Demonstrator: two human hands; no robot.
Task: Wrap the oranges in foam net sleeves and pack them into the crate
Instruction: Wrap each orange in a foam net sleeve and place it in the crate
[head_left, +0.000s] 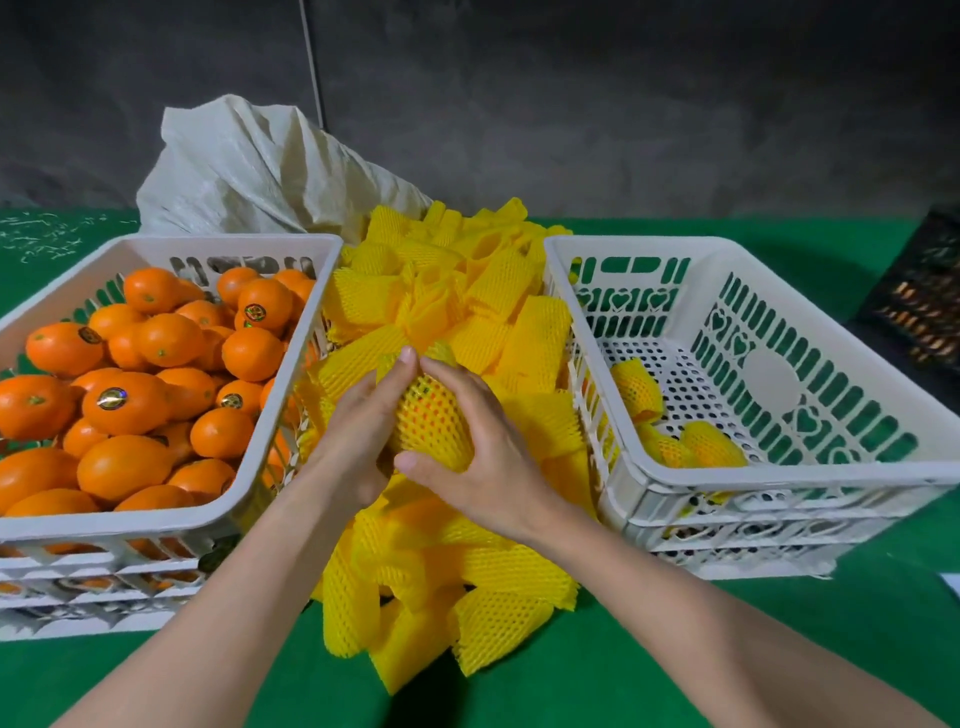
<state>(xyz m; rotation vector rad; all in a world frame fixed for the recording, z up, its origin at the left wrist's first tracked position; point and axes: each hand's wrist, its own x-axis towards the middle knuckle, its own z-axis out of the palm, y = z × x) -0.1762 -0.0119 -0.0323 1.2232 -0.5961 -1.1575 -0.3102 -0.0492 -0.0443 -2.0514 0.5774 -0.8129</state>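
At the centre of the view both hands hold one sleeved orange (434, 415), its skin showing through the yellow foam net. The left hand (358, 436) takes it from 9 o'clock and the right hand (478, 457) from 3 o'clock; each grip is curled round the fruit, with the fingertips meeting at its far end. The fruit is held just over a pile of empty foam net sleeves (467, 291) on the green counter (519, 691). At 9 o'clock a white crate (104, 527) brims with bare oranges (124, 400). At 3 o'clock the packing crate (779, 473) holds a few wrapped oranges (711, 444) in its near left corner. A woven sack (249, 166) slumps at 11 o'clock, and a dark crate (919, 291) sits at 2 o'clock.
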